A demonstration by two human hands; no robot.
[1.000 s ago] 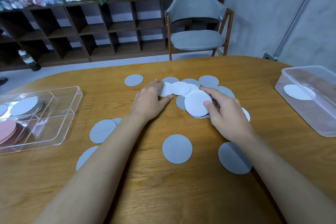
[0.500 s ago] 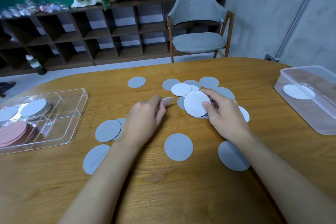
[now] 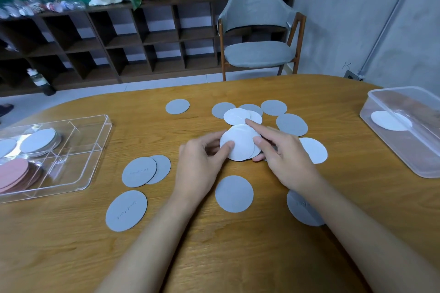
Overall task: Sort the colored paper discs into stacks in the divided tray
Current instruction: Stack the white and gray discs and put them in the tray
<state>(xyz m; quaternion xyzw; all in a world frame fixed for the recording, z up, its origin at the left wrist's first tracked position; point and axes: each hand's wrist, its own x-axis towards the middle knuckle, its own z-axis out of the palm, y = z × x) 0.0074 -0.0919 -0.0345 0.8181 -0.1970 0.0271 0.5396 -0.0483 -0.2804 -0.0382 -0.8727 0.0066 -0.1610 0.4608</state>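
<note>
a wooden table (image 3: 214, 257) fills the lower frame, with dark cubby shelving (image 3: 142, 38) and a grey chair (image 3: 259, 52) behind it at the top. and at centre frame, both hands meet on one pile. the left hand (image 3: 202, 164) pinches the white stack (image 3: 240, 143), thumb flat on the top disc near its left edge, the other fingers curled round behind. the right hand (image 3: 283, 157) grips the same stack from the right, thumb at the rim, lower fingers tucked beneath. its index finger points straight out toward two loose white discs (image 3: 235, 116) lying just above the stack in the frame. the stack is fanned, with a lower disc peeking out at its lower right.

the step reads as gathering whites and squaring them up. done well, that likely means nudging the edges flush between both hands before any carry, since thin paper slides and a fanned pile could shed a disc. a loose white is probably best slid toward the pile, then lifted by a fingertip under its edge.

outward now: another white disc (image 3: 314, 150) lies just right of the right hand, partly hidden by it. grey discs (image 3: 234, 194) scatter all around. the divided tray (image 3: 78, 154) sits well apart at the left of frame, with a pink stack (image 3: 14, 171) in a near compartment and a grey stack (image 3: 39, 140) in a farther one. its far-left part is cut off by the frame edge. a clear tub (image 3: 390, 147) at the right edge holds a single white disc (image 3: 390, 120).
</note>
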